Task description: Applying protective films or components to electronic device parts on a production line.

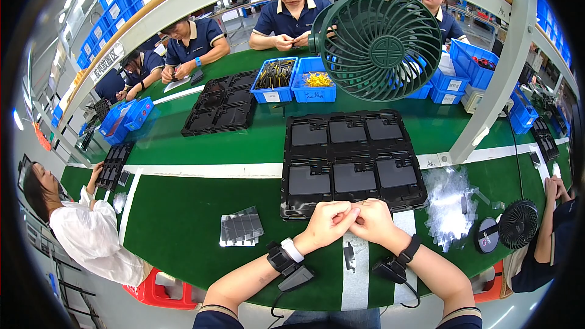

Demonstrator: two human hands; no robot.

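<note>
My left hand (328,224) and my right hand (373,220) meet at the near edge of a black tray (324,157). Both are closed, fingertips pinched together; anything held between them is hidden or too small to name. Flat dark rectangular pieces (354,181) lie in the tray's several compartments. To the left of my hands is a shiny sheet of dark grey stickers or strips (242,226). A small dark strip (349,256) lies below my hands on a white band of the table. Each wrist wears a black strapped device.
Crumpled clear film pieces (450,210) are heaped at right, near a small black fan (518,224). A large green fan (384,42) hangs overhead beside a grey post (495,79). Blue bins (314,93) and another black tray (220,103) stand farther back. Co-workers sit around.
</note>
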